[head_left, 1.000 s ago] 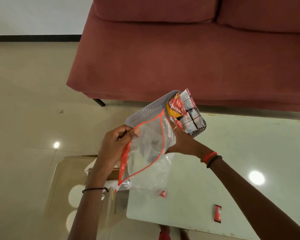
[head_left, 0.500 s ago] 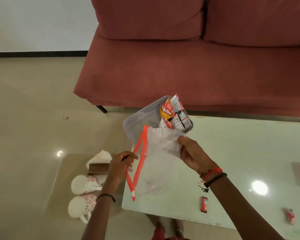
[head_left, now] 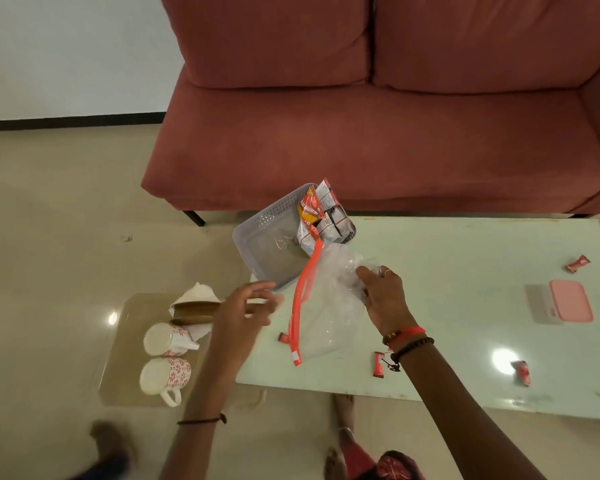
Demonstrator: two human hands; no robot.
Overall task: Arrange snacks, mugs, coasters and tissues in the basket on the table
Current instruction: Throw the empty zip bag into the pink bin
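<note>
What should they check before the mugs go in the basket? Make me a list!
1. Left hand free: ok, open and holding nothing.
2. Right hand free: not ok, it grips the clear zip bag.
3. Room in the basket: ok, snack packets fill only its right end.
4. Mugs near: ok, both sit on the lower glass shelf by the left hand.
5. Basket fully on the table: cannot tell, its left corner may overhang.
6. Loose snacks gathered: not ok, several lie on the table.
</note>
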